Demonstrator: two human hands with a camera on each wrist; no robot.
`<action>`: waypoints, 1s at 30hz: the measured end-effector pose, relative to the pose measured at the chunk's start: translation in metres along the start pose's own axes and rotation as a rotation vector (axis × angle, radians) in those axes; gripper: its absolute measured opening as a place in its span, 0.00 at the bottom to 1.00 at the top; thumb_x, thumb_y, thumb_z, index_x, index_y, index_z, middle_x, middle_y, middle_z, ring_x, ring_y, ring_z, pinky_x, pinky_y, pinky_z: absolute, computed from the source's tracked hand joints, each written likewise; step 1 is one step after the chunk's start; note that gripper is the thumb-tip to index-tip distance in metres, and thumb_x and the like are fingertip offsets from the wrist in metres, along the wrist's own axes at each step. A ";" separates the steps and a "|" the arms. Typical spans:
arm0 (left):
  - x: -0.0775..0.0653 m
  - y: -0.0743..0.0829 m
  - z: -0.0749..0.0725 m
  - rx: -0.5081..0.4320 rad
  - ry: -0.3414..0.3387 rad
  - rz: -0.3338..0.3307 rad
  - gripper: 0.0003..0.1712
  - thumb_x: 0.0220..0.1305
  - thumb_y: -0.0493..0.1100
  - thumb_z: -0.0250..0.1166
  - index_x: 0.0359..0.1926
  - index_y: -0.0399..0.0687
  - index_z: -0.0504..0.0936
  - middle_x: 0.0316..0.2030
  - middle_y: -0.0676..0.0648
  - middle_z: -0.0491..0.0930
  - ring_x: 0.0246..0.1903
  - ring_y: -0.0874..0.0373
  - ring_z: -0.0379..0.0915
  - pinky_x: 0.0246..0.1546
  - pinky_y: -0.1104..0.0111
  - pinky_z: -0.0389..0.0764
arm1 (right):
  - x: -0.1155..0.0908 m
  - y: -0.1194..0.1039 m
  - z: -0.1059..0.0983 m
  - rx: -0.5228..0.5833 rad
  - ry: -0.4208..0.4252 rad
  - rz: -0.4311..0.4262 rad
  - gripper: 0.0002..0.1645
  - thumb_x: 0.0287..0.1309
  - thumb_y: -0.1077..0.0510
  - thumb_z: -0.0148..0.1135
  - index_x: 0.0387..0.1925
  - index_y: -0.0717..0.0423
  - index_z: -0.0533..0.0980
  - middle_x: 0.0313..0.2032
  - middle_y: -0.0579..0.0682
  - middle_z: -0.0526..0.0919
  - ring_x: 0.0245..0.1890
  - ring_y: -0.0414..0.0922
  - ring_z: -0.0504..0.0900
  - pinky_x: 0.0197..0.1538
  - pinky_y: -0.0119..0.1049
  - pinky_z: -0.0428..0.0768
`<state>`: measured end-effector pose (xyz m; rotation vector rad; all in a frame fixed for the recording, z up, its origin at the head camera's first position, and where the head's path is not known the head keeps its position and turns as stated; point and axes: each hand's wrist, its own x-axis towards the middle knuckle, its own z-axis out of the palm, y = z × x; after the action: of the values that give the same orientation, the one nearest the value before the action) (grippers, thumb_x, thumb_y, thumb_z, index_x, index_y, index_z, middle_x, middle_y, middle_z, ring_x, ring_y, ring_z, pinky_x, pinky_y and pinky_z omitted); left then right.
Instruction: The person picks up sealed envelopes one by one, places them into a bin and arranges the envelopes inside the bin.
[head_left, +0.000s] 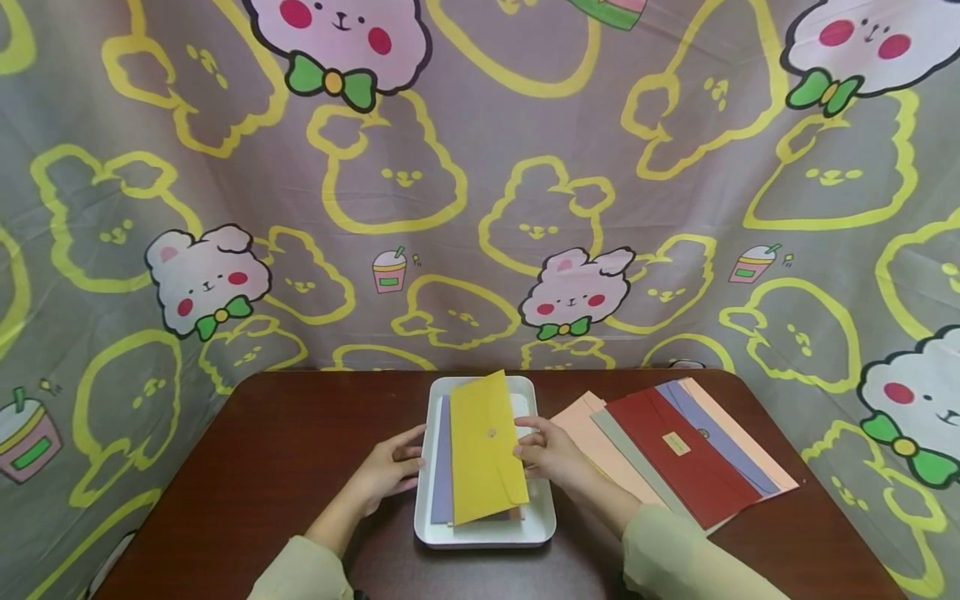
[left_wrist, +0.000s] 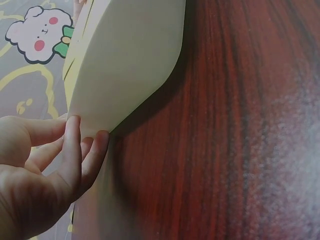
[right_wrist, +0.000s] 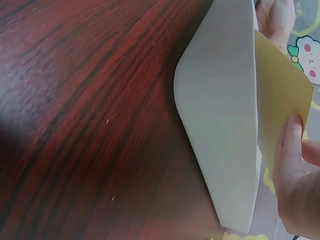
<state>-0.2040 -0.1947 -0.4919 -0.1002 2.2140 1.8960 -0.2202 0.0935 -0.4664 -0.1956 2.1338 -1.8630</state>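
My right grip [head_left: 553, 452] pinches the yellow envelope [head_left: 483, 462], tilted over the white tray [head_left: 539, 518], while my left grip [head_left: 381, 473], loosely spread, touches the tray's left side; an even lowering should square edges.

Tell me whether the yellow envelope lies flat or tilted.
Tilted: in the right wrist view, the yellow envelope slants up above the white tray, held by the right hand.

Head: high, facing forward-down over table [head_left: 300, 442]; wrists: close, opposite sides, sharing tray [right_wrist: 215, 100].
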 end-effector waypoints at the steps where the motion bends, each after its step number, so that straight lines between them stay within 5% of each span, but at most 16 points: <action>1: 0.000 0.000 0.000 0.001 0.000 -0.001 0.34 0.69 0.27 0.63 0.74 0.38 0.67 0.53 0.35 0.80 0.43 0.50 0.81 0.39 0.60 0.85 | 0.001 0.000 0.001 -0.011 0.003 0.003 0.31 0.65 0.70 0.61 0.67 0.73 0.65 0.36 0.55 0.82 0.31 0.43 0.82 0.33 0.38 0.85; 17: 0.001 -0.001 0.000 0.008 0.002 -0.005 0.34 0.68 0.28 0.64 0.74 0.39 0.68 0.54 0.34 0.80 0.43 0.51 0.80 0.38 0.60 0.85 | 0.005 0.000 0.013 -0.006 0.005 0.091 0.33 0.63 0.71 0.64 0.68 0.69 0.66 0.36 0.57 0.81 0.31 0.45 0.83 0.33 0.40 0.86; 30: 0.001 0.000 0.001 0.007 0.015 -0.008 0.34 0.68 0.27 0.63 0.74 0.39 0.68 0.52 0.35 0.80 0.42 0.51 0.81 0.37 0.61 0.85 | -0.003 -0.005 0.013 0.015 -0.046 0.151 0.35 0.63 0.69 0.63 0.69 0.72 0.62 0.48 0.64 0.77 0.38 0.49 0.83 0.43 0.47 0.86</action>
<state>-0.2048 -0.1936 -0.4927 -0.1224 2.2267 1.8897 -0.2140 0.0811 -0.4631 -0.0706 2.0434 -1.7709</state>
